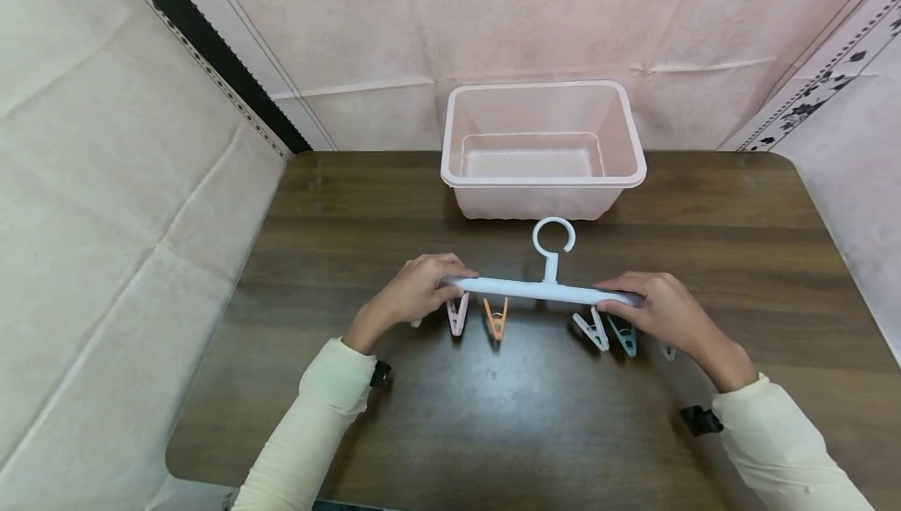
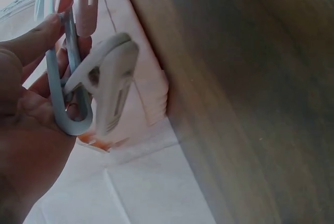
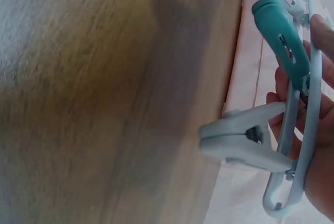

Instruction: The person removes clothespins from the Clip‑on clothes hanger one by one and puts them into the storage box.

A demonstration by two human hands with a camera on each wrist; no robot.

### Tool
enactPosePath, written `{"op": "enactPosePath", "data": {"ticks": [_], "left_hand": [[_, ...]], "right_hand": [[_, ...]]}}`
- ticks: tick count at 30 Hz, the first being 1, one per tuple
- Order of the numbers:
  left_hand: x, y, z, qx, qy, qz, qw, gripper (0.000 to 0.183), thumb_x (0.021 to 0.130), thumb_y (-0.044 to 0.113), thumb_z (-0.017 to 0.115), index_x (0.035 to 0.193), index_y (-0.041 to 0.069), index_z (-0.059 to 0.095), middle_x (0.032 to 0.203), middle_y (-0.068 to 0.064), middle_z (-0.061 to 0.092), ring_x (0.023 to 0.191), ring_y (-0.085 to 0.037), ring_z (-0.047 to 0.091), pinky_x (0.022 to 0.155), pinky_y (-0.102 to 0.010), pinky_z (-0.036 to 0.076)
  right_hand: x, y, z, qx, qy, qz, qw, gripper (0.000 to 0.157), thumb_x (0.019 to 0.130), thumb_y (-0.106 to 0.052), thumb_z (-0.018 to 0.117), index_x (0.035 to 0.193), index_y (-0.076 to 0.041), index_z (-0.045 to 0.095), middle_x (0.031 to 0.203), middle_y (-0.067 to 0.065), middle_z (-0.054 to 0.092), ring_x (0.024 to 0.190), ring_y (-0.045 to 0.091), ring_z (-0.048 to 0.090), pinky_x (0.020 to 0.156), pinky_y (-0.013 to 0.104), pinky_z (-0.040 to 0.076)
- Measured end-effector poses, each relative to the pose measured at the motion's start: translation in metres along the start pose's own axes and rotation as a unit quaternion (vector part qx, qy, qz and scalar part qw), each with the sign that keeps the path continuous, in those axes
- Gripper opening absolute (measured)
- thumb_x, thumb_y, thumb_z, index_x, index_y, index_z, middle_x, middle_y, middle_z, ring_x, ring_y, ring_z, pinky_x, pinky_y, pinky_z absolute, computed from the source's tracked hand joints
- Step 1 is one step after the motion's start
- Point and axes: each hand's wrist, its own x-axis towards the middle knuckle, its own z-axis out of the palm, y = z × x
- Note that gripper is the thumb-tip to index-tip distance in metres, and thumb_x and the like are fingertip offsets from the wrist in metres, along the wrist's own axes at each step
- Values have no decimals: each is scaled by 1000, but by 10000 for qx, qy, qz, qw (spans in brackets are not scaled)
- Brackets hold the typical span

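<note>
A light blue-white hanger is held up between both hands, its round hook pointing toward the bin. My left hand pinches its left end, and my right hand pinches the right end. Clothespins hang from the bar: a pink one and an orange one on the left, a white one and a teal one on the right. By the left palm dangles a greyish-white clothespin; another grey one hangs at the right end.
A pale pink plastic bin stands at the back of the brown wooden table, just beyond the hook. Light patterned cloth covers the walls behind and at the sides.
</note>
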Motion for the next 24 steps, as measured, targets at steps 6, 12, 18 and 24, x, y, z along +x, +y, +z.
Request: {"op": "enactPosePath", "data": {"ticks": [6, 12, 18, 24], "left_hand": [[3, 9, -6, -162, -300, -152, 9993, 33, 93, 4, 71, 126, 8, 70, 116, -4, 69, 81, -9, 59, 69, -25, 50], [10, 20, -6, -389, -749, -176, 9963, 36, 96, 12, 70, 131, 8, 67, 121, -8, 68, 62, -8, 64, 64, -24, 52], [14, 22, -3, 102, -556, 219, 9982, 35, 94, 18, 72, 127, 7, 69, 118, -5, 70, 86, -5, 63, 78, -26, 50], [12, 23, -5, 172, -311, 392, 9986, 34, 93, 17, 74, 126, 7, 70, 117, -7, 71, 84, -5, 64, 74, -24, 51]], "right_hand": [[-1, -1, -1, 25, 291, -172, 9994, 32, 74, -12, 88, 105, -15, 80, 84, -12, 70, 63, 1, 54, 56, 21, 43], [4, -9, -1, 225, 427, -252, 9985, 33, 72, -11, 89, 104, -15, 81, 84, -13, 69, 64, 1, 56, 55, 18, 43], [9, -15, -2, 292, 394, -194, 9986, 33, 71, -10, 90, 103, -14, 81, 85, -12, 70, 63, 1, 56, 55, 17, 42], [10, -19, -8, 327, 253, -96, 9991, 33, 73, -9, 89, 105, -13, 80, 86, -12, 69, 63, 3, 54, 56, 17, 42]]}}
